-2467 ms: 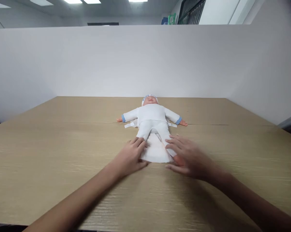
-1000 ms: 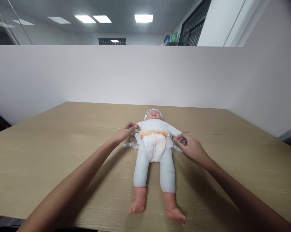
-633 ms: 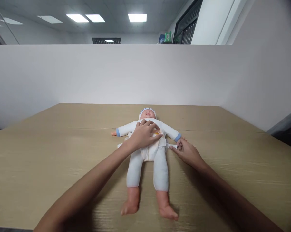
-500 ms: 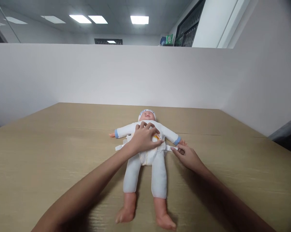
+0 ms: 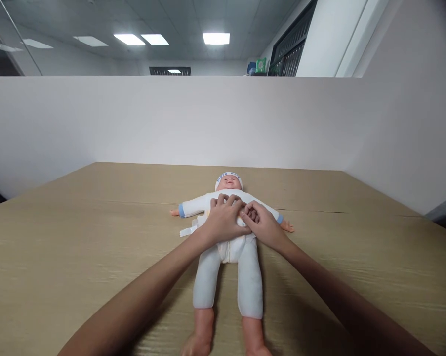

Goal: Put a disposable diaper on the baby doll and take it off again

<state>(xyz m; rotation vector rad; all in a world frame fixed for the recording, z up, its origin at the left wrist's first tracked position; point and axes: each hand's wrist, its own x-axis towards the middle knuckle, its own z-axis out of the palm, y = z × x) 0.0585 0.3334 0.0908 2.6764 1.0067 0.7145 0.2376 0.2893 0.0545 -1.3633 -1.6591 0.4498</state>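
Inward from the right has come my right hand [image 5: 263, 225], fingers pinching probably the hidden right tape tab over the raised front of the diaper [image 5: 230, 252] beside my spread-fingered left hand [image 5: 224, 221], while left of the doll [image 5: 250, 287] on the tabletop [image 5: 97, 242] the left tape tab [image 5: 186, 231] remains unfastened.

Free tabletop [image 5: 97, 237] flanks the doll [image 5: 250, 282]; a partition [image 5: 223, 121] blocks behind.

Office-like: white partition [image 5: 223, 121], panel lights [image 5: 216, 38]

The diaper [image 5: 230, 253] on the doll [image 5: 249, 284] lies under the left hand [image 5: 224, 221]; a tab [image 5: 187, 231] sits left of that hand, the right hand [image 5: 265, 226] just right, the head [image 5: 229, 183] beyond.
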